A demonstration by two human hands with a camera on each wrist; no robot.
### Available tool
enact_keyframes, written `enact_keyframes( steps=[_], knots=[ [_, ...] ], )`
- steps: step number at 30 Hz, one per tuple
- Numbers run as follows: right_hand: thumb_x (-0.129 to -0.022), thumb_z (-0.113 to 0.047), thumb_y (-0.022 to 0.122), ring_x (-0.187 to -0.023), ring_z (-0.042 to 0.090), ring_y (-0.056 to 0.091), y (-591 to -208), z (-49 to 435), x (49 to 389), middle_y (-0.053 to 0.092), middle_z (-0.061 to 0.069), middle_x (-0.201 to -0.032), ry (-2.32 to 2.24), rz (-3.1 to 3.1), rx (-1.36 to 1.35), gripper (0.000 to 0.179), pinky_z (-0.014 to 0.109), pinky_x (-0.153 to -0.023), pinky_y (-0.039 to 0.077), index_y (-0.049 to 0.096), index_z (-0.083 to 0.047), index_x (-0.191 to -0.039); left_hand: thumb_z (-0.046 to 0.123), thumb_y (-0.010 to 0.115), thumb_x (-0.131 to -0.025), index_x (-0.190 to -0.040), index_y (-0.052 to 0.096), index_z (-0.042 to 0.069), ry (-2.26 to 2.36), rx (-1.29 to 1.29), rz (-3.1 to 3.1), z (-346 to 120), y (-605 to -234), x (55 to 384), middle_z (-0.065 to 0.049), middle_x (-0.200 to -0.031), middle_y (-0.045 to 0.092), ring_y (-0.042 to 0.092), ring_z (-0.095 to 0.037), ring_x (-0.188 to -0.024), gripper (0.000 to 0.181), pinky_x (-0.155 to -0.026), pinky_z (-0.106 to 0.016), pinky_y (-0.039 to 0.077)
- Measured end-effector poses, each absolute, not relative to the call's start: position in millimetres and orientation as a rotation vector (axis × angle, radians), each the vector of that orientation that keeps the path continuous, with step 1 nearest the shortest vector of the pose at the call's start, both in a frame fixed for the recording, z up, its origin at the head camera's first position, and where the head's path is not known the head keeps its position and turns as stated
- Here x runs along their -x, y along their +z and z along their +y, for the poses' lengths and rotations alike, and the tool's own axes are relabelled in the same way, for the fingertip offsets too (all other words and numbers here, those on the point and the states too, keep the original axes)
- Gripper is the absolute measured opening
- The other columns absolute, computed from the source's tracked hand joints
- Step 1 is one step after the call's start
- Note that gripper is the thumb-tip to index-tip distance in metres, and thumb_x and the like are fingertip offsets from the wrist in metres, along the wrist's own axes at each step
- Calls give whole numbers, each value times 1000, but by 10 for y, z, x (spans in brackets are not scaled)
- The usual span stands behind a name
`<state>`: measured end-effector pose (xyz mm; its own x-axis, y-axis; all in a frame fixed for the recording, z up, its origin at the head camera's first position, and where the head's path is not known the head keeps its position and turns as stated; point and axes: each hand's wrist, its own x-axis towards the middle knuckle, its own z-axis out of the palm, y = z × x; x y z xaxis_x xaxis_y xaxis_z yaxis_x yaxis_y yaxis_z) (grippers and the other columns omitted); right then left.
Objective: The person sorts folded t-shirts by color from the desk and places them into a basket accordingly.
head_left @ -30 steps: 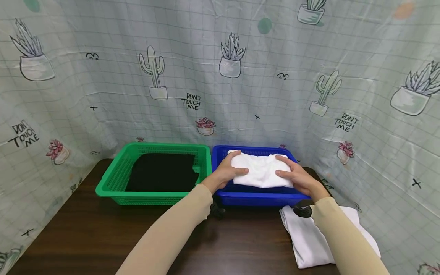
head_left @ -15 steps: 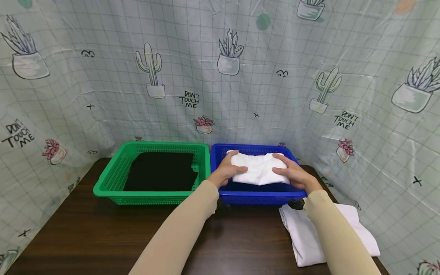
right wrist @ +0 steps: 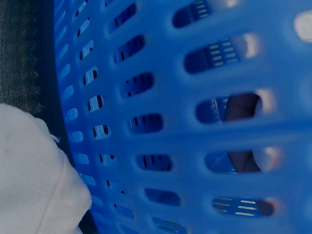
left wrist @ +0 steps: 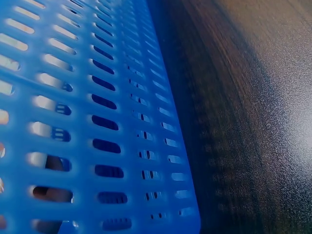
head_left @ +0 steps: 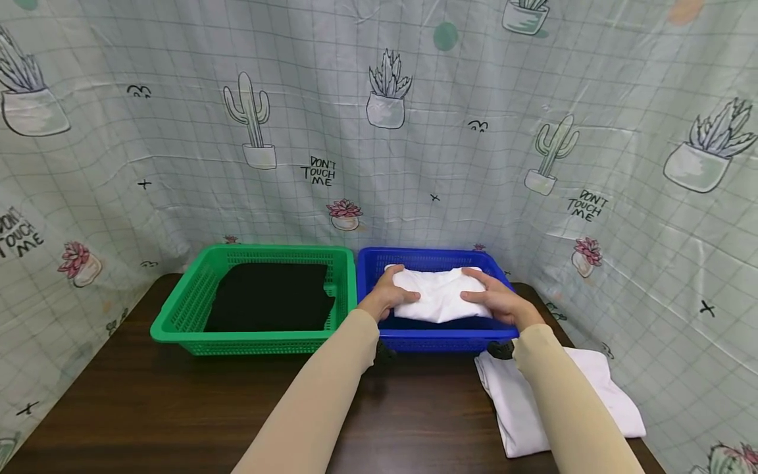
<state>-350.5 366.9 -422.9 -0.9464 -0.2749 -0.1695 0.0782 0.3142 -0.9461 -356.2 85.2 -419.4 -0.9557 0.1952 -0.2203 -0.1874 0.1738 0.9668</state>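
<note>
A folded white cloth is held level inside the blue basket, near the height of its rim. My left hand grips the cloth's left end, thumb on top and the other fingers partly hidden. At the opposite end my right hand holds it in the same way. Both wrist views are mostly filled by the slotted basket wall; parts of a hand show dimly through the slots. On the table, under my right forearm, lies another folded white cloth, also visible in the right wrist view.
Left of the blue basket stands a green basket with black cloth in it. Both stand at the back of the dark wooden table. Behind and beside the table hangs a printed curtain.
Both hands have moved slightly down and away with the white cloth, which sits a little lower in the blue basket. The head view has turned slightly to the right. The grip looks the same.
</note>
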Motion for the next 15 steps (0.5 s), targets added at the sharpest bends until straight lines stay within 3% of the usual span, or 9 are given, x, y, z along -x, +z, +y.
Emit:
enact_keyframes(
  steps=[7,15],
  knots=[
    [-103,-8,67,-154,41,18,-4227,3657,3518,3,25,-175,-1629,2303,187,87,54,-125,24,14,-10,-171,2,83,-90,-163,41,20,1829,-14,2178,835,-4194,3545,-16,-168,36,37,-38,-152,86,-120,-60,36],
    [-102,-9,69,-159,45,5,-4224,3643,3502,-2,25,-175,-1564,2351,204,88,62,-128,13,15,-8,-171,1,85,-88,-162,43,18,1811,-7,2193,843,-4244,3574,-16,-167,39,39,-38,-151,87,-119,-61,37]
  ],
)
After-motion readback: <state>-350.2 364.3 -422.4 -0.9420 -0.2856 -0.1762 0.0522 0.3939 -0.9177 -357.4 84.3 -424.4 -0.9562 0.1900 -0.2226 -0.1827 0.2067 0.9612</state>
